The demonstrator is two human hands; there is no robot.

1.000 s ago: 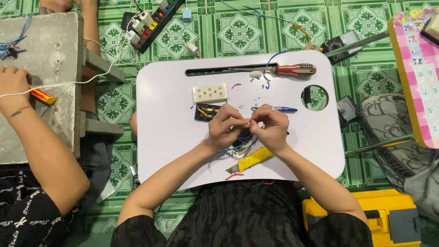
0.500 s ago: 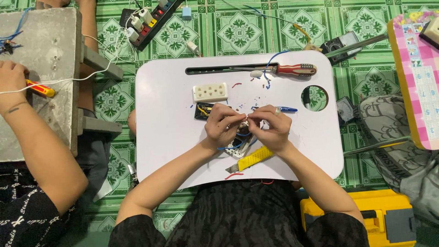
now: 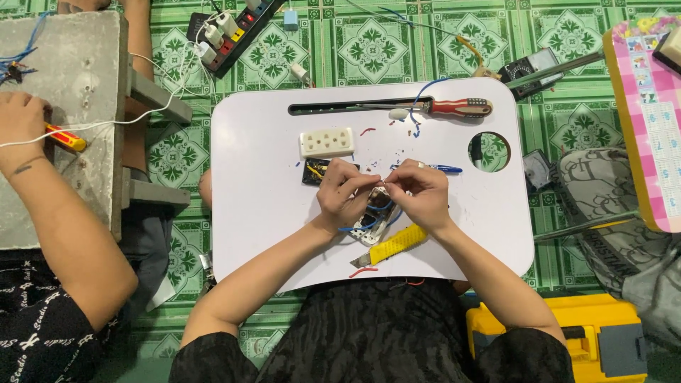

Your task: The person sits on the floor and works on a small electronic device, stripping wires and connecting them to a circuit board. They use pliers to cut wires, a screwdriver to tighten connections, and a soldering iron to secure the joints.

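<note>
**Fine wire work over an open socket: slip and snag risks**

I see both hands meeting at the middle of the white counter (image 3: pixel 262 234). The left hand (image 3: pixel 345 195) and right hand (image 3: pixel 420 193) are each pinched shut on a thin pale wire (image 3: pixel 384 182) stretched between their fingertips; the fingers are curled tight, not spread.

Position: the wire sits directly between the two hands, held just above the counter. Under and slightly toward me lies an opened socket body (image 3: pixel 374 221) with blue leads looping out of it, partly hidden by the hands. I cannot tell whether the pinched wire joins it.

Risks, in my judgement:
- The wire is thin and the grip is at the fingertips only; a pull from either side could slip it free or break a strand.
- The yellow knife (image 3: pixel 391 245) lies touching or just beside the right wrist, its metal tip pointing toward the counter's near edge. A wrist drop could catch it.
- Loose snippets of insulation lie scattered near the white faceplate (image 3: pixel 327 142) and the red screwdriver (image 3: pixel 454 108); small parts could be lost among them.
- A co-worker's hand (image 3: pixel 25 120) works at a grey block (image 3: pixel 71 85) well apart to the left; no interference seen.
</note>
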